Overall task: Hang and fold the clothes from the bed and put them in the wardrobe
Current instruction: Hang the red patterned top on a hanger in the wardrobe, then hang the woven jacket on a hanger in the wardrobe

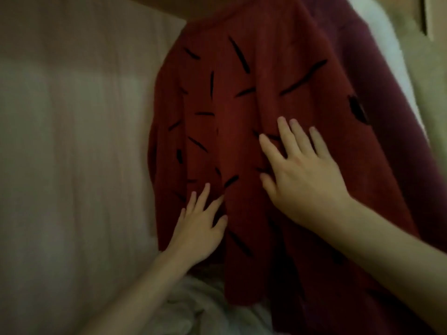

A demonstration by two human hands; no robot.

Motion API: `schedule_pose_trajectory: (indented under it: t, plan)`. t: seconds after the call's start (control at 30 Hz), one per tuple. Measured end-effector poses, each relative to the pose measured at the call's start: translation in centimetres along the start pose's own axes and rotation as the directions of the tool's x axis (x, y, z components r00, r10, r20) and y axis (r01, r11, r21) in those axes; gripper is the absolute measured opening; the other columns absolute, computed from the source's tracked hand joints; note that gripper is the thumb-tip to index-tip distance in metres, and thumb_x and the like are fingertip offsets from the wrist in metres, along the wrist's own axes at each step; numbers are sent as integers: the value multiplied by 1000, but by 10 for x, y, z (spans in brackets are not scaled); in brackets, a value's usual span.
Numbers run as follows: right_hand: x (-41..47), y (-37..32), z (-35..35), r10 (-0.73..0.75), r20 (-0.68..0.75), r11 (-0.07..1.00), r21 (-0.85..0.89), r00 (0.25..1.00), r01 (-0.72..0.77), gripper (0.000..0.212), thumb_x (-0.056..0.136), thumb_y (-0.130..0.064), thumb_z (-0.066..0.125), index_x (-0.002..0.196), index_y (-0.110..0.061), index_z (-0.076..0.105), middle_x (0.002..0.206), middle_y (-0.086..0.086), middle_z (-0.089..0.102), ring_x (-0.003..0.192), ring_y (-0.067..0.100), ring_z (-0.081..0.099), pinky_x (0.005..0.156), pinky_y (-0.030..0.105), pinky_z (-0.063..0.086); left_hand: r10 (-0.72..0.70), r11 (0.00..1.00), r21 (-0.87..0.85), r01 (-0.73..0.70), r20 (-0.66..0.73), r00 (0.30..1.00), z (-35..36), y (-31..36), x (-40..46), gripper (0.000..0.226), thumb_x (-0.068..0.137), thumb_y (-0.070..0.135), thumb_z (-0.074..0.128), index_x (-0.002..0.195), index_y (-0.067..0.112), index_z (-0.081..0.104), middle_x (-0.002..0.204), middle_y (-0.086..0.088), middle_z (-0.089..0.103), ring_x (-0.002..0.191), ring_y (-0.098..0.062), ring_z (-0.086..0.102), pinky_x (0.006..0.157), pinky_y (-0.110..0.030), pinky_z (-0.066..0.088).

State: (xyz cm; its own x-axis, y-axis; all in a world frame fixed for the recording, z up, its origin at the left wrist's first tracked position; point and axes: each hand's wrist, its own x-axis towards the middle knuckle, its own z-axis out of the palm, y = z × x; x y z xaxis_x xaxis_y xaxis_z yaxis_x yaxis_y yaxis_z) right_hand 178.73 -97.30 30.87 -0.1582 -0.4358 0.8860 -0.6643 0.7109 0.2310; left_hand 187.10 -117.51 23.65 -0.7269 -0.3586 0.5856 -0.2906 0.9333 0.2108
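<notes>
red shirt [254,141] with black dashes spread flat on pale bed [72,141]. left hand [198,228] flat on shirt's lower left, fingers straight, spread. right hand [302,175] flat on middle, fingers wide. white cloth [193,298] bunched below hem.

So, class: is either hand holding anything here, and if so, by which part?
Nothing is held. The left hand and right hand both lie flat with straight fingers on the red garment, pressing it.
</notes>
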Motion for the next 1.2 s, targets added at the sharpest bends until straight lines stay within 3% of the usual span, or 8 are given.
schedule_pose_trajectory:
  t: [0.1, 0.2, 0.37, 0.47, 0.6, 0.77, 0.87, 1.2]
  plan:
    - [-71, -27, 7, -23, 120, 999, 51, 993, 17, 73, 82, -43, 59, 146, -14, 40, 159, 17, 20, 147, 33, 15, 119, 50, 13, 41, 996, 74, -38, -38, 998, 19, 14, -59, 68, 91, 64, 15, 149, 44, -17, 152, 21, -34, 143, -13, -29, 116, -49, -8]
    - [-149, -49, 10, -19, 295, 984, 172, 955, -34, 71, 83, -45, 47, 147, -15, 39, 160, 7, 22, 148, 25, 17, 117, 44, 11, 78, 996, 50, -80, 41, 996, 38, 33, -118, 70, 84, 70, 1, 140, 46, -33, 148, 22, -40, 138, -7, -37, 114, -47, -15]
    - [-266, -61, -15, 75, 488, 929, 282, 870, -238, 69, 83, -38, 41, 150, -20, 34, 160, 0, 21, 147, 17, 18, 119, 39, 17, 213, 976, -76, -203, 159, 964, 77, 60, -193, 68, 83, 71, -13, 143, 45, -29, 151, 20, -37, 140, -6, -34, 115, -42, -13]
    - [-320, -48, -38, 141, 575, 862, 330, 806, -386, 74, 88, -30, 54, 154, -22, 22, 162, -7, 10, 148, 8, 10, 119, 36, 20, 287, 955, -143, -262, 200, 937, 104, 85, -223, 67, 91, 67, 0, 151, 40, -14, 157, 15, -26, 145, -11, -23, 118, -44, -5]
    - [-394, -6, -78, 319, 611, 843, 167, 725, -512, 71, 90, -31, 53, 154, -20, 22, 162, -4, 15, 148, 14, 16, 116, 46, 27, 387, 920, -160, -359, 220, 895, 134, 146, -266, 67, 96, 54, 23, 155, 27, 9, 163, -2, 0, 150, -22, -2, 118, -51, 10]
    - [-459, 27, -127, 538, 611, 794, -136, 581, -592, 68, 91, -39, 48, 153, -21, 26, 162, -3, 15, 148, 18, 15, 115, 46, 21, 550, 834, -211, -510, 250, 797, 165, 211, -311, 65, 97, 52, 30, 154, 21, 20, 161, -8, 18, 147, -30, 19, 113, -56, 27]
    - [-490, 46, -158, 657, 573, 727, -309, 490, -613, 69, 89, -48, 41, 152, -21, 28, 161, -1, 19, 147, 22, 19, 112, 47, 23, 620, 784, -271, -559, 280, 733, 179, 251, -331, 63, 98, 54, 24, 152, 23, 24, 158, -9, 25, 143, -32, 29, 113, -55, 24]
    - [-591, 126, -301, 893, 379, 440, -628, 240, -642, 77, 93, -66, 14, 154, -20, 21, 161, 3, 17, 147, 34, 18, 112, 57, 25, 868, 480, -543, -689, 182, 461, 172, 444, -425, 67, 96, 58, 22, 155, 29, 11, 163, 2, 0, 150, -18, -2, 117, -50, 11]
